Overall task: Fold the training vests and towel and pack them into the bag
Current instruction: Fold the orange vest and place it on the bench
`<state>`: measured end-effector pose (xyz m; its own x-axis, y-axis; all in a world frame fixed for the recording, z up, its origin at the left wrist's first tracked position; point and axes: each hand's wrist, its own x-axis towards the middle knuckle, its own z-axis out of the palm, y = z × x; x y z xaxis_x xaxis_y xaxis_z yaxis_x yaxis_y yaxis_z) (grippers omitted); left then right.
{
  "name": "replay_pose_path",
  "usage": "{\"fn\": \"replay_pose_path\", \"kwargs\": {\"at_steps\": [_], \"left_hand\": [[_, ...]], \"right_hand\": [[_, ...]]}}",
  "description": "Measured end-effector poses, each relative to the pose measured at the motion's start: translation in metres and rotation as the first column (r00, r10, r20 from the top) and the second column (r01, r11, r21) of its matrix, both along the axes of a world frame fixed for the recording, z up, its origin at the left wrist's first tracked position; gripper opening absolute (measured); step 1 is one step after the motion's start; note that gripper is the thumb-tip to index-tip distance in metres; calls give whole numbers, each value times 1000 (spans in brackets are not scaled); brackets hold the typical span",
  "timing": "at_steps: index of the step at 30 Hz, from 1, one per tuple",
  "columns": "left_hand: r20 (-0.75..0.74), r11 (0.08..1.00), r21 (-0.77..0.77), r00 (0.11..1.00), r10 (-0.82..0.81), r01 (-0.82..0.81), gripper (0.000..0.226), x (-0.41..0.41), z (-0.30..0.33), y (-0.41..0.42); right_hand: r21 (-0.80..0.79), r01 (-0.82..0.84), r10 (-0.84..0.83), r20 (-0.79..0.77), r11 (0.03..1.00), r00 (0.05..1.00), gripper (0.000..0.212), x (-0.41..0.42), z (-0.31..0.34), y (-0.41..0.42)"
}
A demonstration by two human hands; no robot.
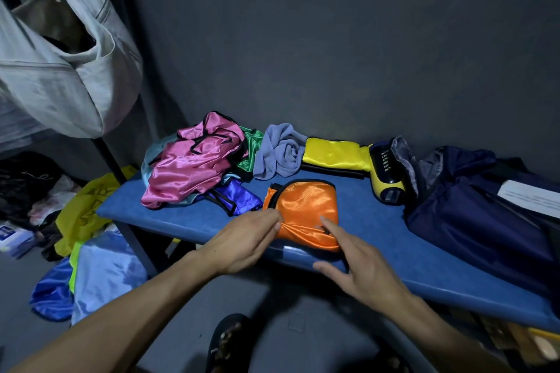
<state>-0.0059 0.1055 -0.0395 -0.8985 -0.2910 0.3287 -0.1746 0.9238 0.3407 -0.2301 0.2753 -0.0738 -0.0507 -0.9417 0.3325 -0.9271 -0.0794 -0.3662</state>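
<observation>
An orange vest, folded small, lies on the blue bench near its front edge. My left hand touches the vest's left edge with straight fingers. My right hand rests its fingertips on the vest's lower right part, thumb spread out. Behind lie a crumpled pink vest, a green vest, a blue vest, a rolled grey towel and a folded yellow vest. A dark navy bag sits open at the bench's right end.
A yellow and black device stands between the yellow vest and the bag. A grey bag hangs at the upper left. More shiny cloths lie on the floor to the left. A dark wall backs the bench.
</observation>
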Motion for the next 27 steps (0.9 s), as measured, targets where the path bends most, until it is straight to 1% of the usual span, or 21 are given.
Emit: {"fn": "replay_pose_path", "kwargs": {"at_steps": [2, 3, 4, 6, 7, 9, 11, 13, 15, 18, 20, 23, 27], "left_hand": [[-7, 997, 72, 1000, 12, -11, 22, 1, 0, -1], [-4, 995, 95, 1000, 19, -19, 22, 1, -1, -2], [-6, 994, 106, 1000, 15, -15, 23, 0, -3, -2], [2, 985, 171, 1000, 2, -3, 21, 0, -5, -3], [12, 969, 245, 1000, 6, -9, 19, 0, -4, -5], [26, 933, 358, 999, 21, -29, 24, 0, -6, -9], [5, 911, 410, 999, 40, -39, 23, -1, -14, -15], [-59, 882, 466, 992, 113, -73, 17, -5, -23, -20], [-96, 844, 519, 972, 216, -136, 20, -12, -27, -24], [-102, 790, 557, 923, 371, -256, 48, -28, -27, -25], [-74, 759, 552, 887, 456, -344, 50, -39, -26, -25], [-12, 716, 519, 834, 551, -466, 51, -55, -24, -28], [34, 680, 493, 793, 608, -543, 52, -69, -18, -34]], "right_hand": [[42, 55, -62, 188, 998, 980, 67, 2, 1, -3], [33, 70, -75, 239, 997, 968, 56, 1, 0, -5], [-6, 78, -74, 267, 997, 961, 51, -1, -3, -8], [-64, 103, -77, 320, 993, 944, 61, -4, -6, -12], [-75, 125, -93, 341, 989, 935, 62, -6, -7, -14], [-98, 168, -115, 406, 981, 906, 54, -8, -6, -17], [-113, 204, -131, 459, 972, 879, 48, -10, -2, -20], [-96, 220, -144, 497, 971, 856, 54, -12, 1, -26], [-50, 248, -186, 520, 968, 834, 58, -15, 3, -36], [45, 304, -275, 565, 952, 778, 50, -19, 6, -53], [97, 338, -330, 571, 936, 751, 49, -23, 9, -65], [171, 370, -400, 545, 913, 736, 50, -31, 10, -83], [263, 398, -476, 536, 879, 697, 51, -39, 11, -102]]}}
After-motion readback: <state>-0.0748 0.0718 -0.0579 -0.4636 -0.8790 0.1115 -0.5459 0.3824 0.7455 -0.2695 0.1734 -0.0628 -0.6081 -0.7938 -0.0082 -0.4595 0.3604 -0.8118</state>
